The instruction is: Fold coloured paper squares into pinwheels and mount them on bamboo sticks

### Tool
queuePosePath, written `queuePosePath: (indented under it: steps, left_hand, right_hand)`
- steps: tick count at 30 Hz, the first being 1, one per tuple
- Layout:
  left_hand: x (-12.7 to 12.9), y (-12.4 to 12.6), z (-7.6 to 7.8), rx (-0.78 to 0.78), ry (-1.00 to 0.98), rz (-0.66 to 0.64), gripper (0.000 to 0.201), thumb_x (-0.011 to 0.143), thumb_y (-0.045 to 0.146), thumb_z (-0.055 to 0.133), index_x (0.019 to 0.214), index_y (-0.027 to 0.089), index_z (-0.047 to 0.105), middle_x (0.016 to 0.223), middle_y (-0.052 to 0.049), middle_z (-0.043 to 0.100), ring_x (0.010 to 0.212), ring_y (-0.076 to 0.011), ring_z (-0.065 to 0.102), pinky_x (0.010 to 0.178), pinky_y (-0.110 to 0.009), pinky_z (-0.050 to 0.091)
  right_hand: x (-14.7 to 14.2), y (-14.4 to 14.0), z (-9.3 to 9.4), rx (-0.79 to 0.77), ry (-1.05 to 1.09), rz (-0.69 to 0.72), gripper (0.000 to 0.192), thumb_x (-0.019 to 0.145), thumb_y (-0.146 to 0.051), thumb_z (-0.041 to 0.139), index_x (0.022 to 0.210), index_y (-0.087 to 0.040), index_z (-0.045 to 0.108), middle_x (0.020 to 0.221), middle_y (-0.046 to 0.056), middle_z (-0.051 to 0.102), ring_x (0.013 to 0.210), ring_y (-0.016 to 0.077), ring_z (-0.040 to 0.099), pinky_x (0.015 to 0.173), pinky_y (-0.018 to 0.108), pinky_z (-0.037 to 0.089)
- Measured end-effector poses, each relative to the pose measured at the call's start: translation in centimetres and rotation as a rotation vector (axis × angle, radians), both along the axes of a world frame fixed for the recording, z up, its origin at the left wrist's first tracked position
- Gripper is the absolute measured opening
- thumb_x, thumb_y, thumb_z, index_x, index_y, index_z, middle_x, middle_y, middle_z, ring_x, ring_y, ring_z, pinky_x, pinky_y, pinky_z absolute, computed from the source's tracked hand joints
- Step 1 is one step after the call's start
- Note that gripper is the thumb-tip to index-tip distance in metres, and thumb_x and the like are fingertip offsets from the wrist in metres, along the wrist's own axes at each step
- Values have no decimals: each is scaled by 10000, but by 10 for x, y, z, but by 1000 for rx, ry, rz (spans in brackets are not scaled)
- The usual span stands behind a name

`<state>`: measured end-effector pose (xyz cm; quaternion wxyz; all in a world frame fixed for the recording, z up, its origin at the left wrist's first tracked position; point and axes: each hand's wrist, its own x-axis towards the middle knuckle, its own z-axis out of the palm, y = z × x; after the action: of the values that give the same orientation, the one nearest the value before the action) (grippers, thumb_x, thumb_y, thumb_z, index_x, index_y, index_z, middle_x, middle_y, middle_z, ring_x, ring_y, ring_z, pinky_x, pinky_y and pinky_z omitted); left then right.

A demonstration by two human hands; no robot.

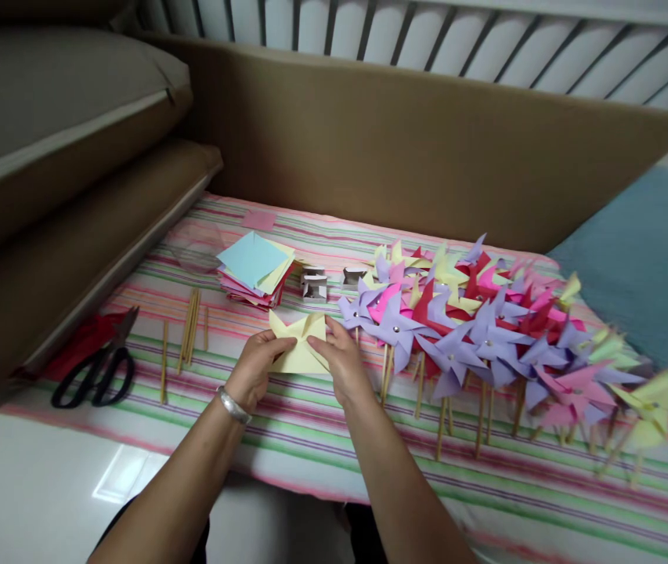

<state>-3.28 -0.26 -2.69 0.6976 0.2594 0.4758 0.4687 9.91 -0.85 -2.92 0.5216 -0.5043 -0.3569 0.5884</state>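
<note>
A pale yellow paper square [300, 359] with its corners curled up toward the centre is held between my two hands, over the striped cloth. My left hand [256, 362], with a silver bracelet [233, 405] at the wrist, grips its left side, thumb pressed near the middle. My right hand [339, 356] grips the right side, its thumb also close to the centre. The fingers under the paper are hidden. Just beyond lie a stack of coloured paper squares [254, 262], blue on top, and small open boxes [314, 284] whose contents I cannot make out.
Finished paper pinwheels on sticks [456, 329] are heaped to the right. At left lie loose wooden sticks [189, 329], black-handled scissors [99, 368] and something red [84, 341]. A brown board [369, 149] stands behind; stacked cushions [75, 172] rise at the left.
</note>
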Motion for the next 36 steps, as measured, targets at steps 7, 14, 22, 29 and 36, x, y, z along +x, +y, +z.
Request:
queuePosePath:
  steps: [7,14,22,29,36]
  left_hand:
    - [-32,10,11,-9,34,96,215,502,209,758,666,104,669,586,-36,680,523,-148,599,536,-252,449]
    - [-41,10,13,10,20,77,260,509,220,750,722,84,690,590,-54,689,528,-160,609,520,-252,451]
    - [-29,6,14,20,46,-7,253,508,216,752,716,82,698,617,-68,697,540,-153,614,543,-244,449]
    - [-14,2,11,5,92,-12,211,496,229,769,642,102,683,574,-46,676,478,-128,568,489,-231,398]
    - [-6,0,8,0,92,-44,204,497,247,776,609,113,670,539,-24,655,472,-119,553,483,-223,372]
  right_hand:
    - [7,-10,5,489,-583,-47,323,812,-261,549,1132,-263,592,1158,69,592,1088,215,538,949,395,413]
    - [5,-15,10,724,-828,99,191,787,-179,568,886,-290,687,1402,6,410,1313,239,326,1064,468,277]
    - [5,-12,11,627,-727,163,81,781,-257,621,772,-266,702,1419,6,403,1360,228,253,1101,457,196]
    - [2,-8,6,449,-618,66,67,724,-253,657,663,-233,674,1365,39,475,1339,245,292,1082,467,217]
    - [3,-6,1,421,-693,15,68,723,-260,663,664,-225,657,1358,52,482,1337,247,294,1081,466,216]
